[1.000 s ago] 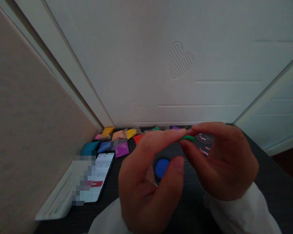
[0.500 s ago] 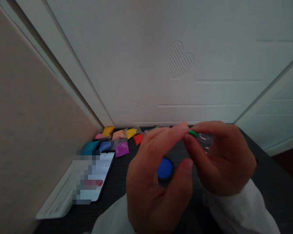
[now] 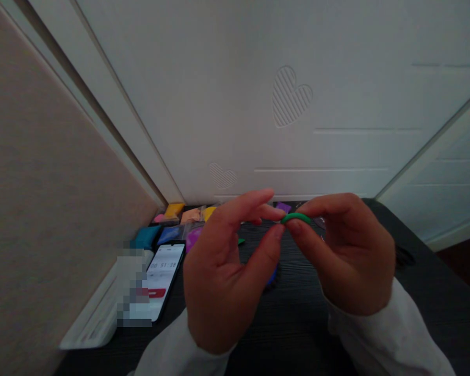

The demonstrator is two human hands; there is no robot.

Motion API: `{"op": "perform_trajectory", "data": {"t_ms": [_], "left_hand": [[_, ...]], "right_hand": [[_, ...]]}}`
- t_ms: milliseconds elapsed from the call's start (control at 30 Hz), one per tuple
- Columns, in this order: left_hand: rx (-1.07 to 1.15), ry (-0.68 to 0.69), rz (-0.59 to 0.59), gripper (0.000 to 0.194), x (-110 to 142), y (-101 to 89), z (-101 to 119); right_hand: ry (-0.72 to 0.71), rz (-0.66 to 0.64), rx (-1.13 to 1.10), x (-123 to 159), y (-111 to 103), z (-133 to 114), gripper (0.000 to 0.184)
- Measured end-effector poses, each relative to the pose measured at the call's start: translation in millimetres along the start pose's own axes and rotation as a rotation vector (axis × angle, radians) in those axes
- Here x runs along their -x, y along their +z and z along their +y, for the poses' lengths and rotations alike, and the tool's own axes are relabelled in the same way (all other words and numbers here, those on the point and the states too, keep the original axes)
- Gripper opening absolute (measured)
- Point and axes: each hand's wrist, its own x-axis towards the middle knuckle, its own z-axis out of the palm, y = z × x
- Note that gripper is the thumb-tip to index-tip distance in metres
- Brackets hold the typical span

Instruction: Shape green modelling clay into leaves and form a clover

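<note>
A thin green clay strip (image 3: 296,216), bent in a shallow arch, is held up above the dark table. My right hand (image 3: 347,253) pinches it between thumb and index finger near its right part. At the strip's left end, the thumb and a finger of my left hand (image 3: 229,277) close on the tip, while its index finger stretches out above. Below and behind the left hand, a blue disc with a dark rim (image 3: 273,277) is mostly hidden. A small green pointed piece (image 3: 241,242) peeks out beside that hand.
Along the back edge lie several coloured clay packets, among them an orange-yellow one (image 3: 174,210) and a blue one (image 3: 170,235). A phone (image 3: 166,271) and a white packet (image 3: 92,318) lie at the left. A white panel with hearts (image 3: 292,96) rises behind the dark table (image 3: 305,324).
Both hands have shifted a little left. My left thumb has come up to meet a finger at the strip's end, and more of the green strip shows, now arched.
</note>
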Motion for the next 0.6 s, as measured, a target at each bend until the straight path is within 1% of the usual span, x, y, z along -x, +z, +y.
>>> {"op": "perform_trajectory", "data": {"t_ms": [133, 300, 433, 533, 600], "left_hand": [[0.015, 0.022, 0.039, 0.043, -0.2, 0.4, -2.5], [0.05, 0.088, 0.115, 0.043, -1.9, 1.4, -6.1], [0.017, 0.137, 0.112, 0.047, -2.5, -0.6, -5.6], [0.014, 0.159, 0.089, 0.049, -2.9, -1.7, -4.9], [-0.004, 0.169, 0.082, 0.049, -3.4, -1.8, -4.7]], "right_hand": [[0.031, -0.045, -0.007, 0.3, 0.4, -1.4, 0.015], [-0.01, -0.083, -0.015, -0.2, 0.3, -2.0, 0.019], [-0.018, -0.052, 0.028, 0.7, -0.7, -1.7, 0.021], [-0.025, -0.018, 0.021, 1.7, -0.6, -1.5, 0.021], [-0.029, -0.018, 0.015, 2.1, -0.4, -1.8, 0.021]]}}
